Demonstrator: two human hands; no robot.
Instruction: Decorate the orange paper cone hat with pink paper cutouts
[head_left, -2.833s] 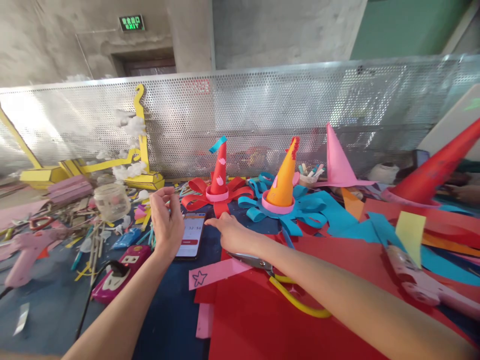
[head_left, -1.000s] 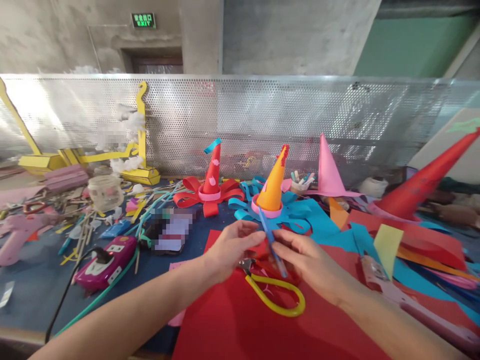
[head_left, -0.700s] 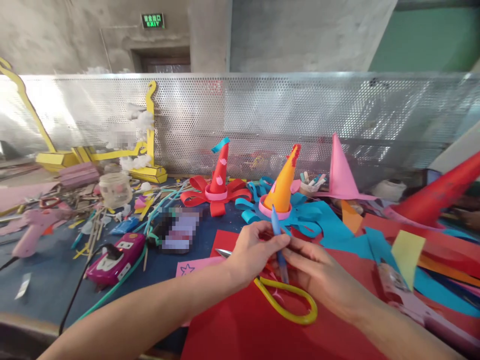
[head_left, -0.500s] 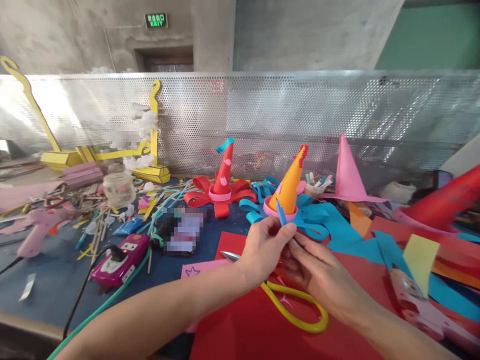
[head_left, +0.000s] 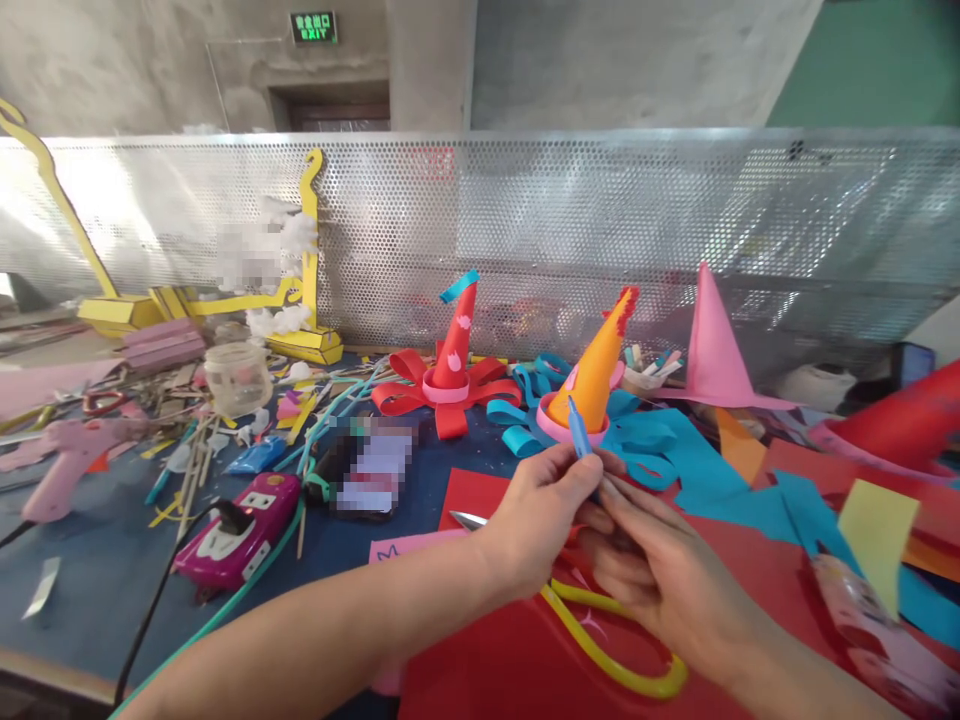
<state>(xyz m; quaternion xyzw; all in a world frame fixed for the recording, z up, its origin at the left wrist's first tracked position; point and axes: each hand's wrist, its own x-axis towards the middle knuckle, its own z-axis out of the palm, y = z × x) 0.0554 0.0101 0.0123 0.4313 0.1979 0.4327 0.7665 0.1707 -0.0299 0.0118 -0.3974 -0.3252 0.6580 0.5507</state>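
A slim blue marker pen (head_left: 580, 430) points upward between my two hands, over the red paper sheet (head_left: 465, 680). My left hand (head_left: 546, 515) is closed, pinching it between thumb and fingers. My right hand (head_left: 649, 565) meets the left at the pen's lower end, its fingers curled there; that end is hidden. Beneath my hands lies a pair of scissors with yellow handles (head_left: 600, 650), one blade tip poking out left of my left wrist. A piece of pink paper (head_left: 386, 552) with a drawn line is partly covered by my left forearm.
Behind stand a red cone hat (head_left: 450, 350), an orange cone hat (head_left: 592, 385) and a pink cone hat (head_left: 716, 350). On the left are a purple power strip (head_left: 238, 535), a phone (head_left: 375, 475) and a pink glue gun (head_left: 64, 465). Coloured paper (head_left: 874, 530) lies right.
My view has shifted a little, so most things sit further right or lower. The hands stay together on the blue marker pen, and the right fingers have shifted slightly around its lower end.
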